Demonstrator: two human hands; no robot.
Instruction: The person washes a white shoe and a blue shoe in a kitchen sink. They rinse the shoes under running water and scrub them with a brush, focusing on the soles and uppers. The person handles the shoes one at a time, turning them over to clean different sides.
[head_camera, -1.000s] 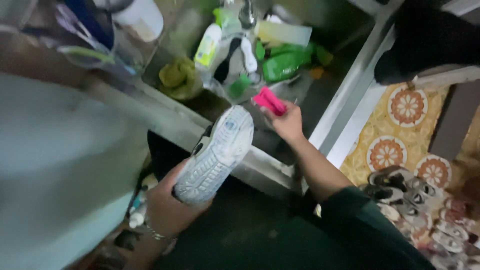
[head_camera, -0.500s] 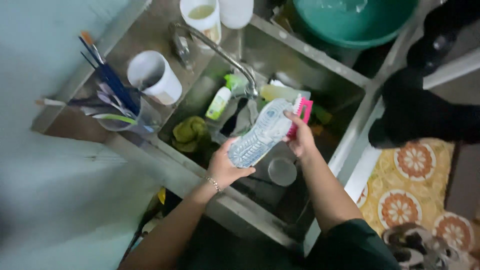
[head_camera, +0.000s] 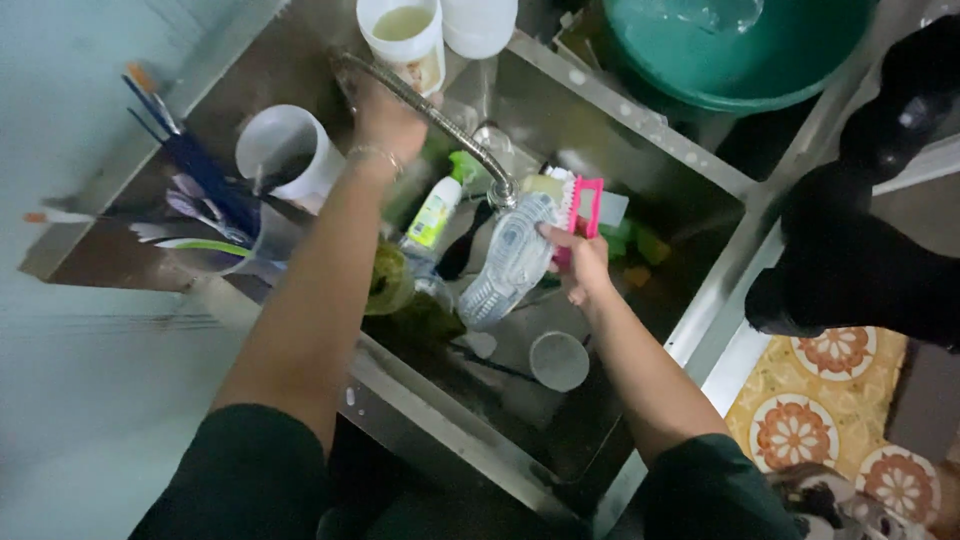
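Observation:
My left hand (head_camera: 388, 118) reaches to the back of the steel sink (head_camera: 640, 130) and closes over the base of the curved faucet (head_camera: 445, 128), hiding the tap handle. My right hand (head_camera: 580, 268) is over the sink, holding a pale sneaker (head_camera: 508, 262) sole-up together with a pink scrub brush (head_camera: 582, 205). The shoe's toe end sits just under the faucet's spout. No water is visible running.
A green-and-white bottle (head_camera: 434, 212), sponges and a small round cup (head_camera: 559, 360) lie in the sink. White cups (head_camera: 283, 150) and a clear holder of brushes (head_camera: 200, 185) stand at left. A green basin (head_camera: 750, 60) is behind. A patterned mat (head_camera: 820, 400) lies right.
My left hand let go of the sneaker and moved up to the faucet base. My right hand now holds the sneaker along with the brush, lower under the spout.

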